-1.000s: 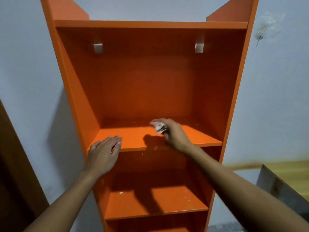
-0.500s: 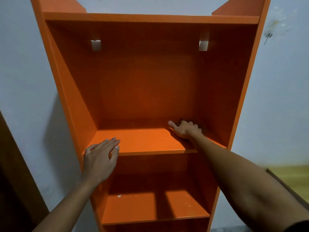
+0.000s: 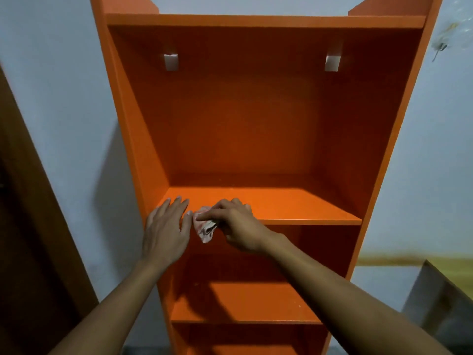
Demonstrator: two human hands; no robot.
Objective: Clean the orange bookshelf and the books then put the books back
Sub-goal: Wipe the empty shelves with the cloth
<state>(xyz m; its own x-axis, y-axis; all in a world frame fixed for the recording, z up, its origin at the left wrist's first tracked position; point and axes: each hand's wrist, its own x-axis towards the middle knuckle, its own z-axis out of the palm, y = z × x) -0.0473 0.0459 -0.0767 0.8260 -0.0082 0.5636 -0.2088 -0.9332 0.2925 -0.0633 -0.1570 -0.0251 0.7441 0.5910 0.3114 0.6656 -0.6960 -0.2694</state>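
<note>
The orange bookshelf (image 3: 245, 119) stands against a pale wall, and no books show on its shelves. My right hand (image 3: 238, 228) grips a crumpled white and pink cloth (image 3: 206, 228) at the front left edge of the middle shelf board (image 3: 294, 208). The cloth hangs slightly over that edge. My left hand (image 3: 165, 230) lies flat with straight fingers on the shelf's front left corner, right beside the cloth. A lower shelf board (image 3: 245, 303) shows a few pale specks.
A dark wooden door or frame (image 3: 30, 226) fills the left side. A grey board (image 3: 440, 303) leans at the lower right, before a yellowish floor strip. Two white brackets (image 3: 171, 61) sit high on the back panel. A plastic scrap on a hook (image 3: 442, 44) hangs on the right wall.
My right hand has swept the cloth from the back right corner of the middle shelf to its front left edge, next to my left hand. My left hand has stayed on the corner.
</note>
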